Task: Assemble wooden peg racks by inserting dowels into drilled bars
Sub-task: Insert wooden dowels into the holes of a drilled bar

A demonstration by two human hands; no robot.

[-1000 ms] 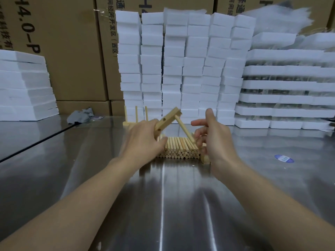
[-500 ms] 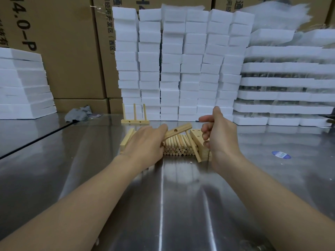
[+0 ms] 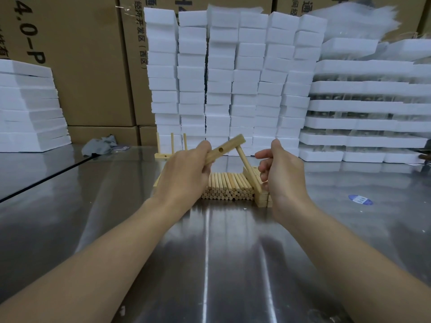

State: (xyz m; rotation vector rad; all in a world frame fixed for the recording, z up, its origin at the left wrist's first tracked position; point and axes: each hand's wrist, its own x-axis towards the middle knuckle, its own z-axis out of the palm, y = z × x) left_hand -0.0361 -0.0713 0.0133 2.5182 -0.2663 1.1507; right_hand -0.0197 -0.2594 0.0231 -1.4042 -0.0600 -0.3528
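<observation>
My left hand [image 3: 186, 173] grips a drilled wooden bar [image 3: 227, 148], tilted up to the right above the table, with one open hole facing me. A dowel [image 3: 248, 171] slants down from the bar's right end into my right hand [image 3: 281, 173], which is closed around the dowel's lower part. Whether the dowel's tip sits inside the bar's hole I cannot tell. Below the hands lies a pile of loose dowels [image 3: 227, 188]. A stack of drilled bars [image 3: 262, 199] stands at its right, partly hidden by my right hand. A finished rack [image 3: 171, 149] with three upright pegs stands behind.
The work surface is a shiny steel table [image 3: 210, 252]. Tall stacks of white foam blocks [image 3: 233, 78] stand at the back and at the far left [image 3: 28, 108], before cardboard boxes. A grey rag [image 3: 99, 145] lies back left and a blue sticker [image 3: 360, 199] at right.
Half a second ago the bar was held low over the dowel pile. Both hands have since risen, with the bar tilted up and a dowel held against its right end.
</observation>
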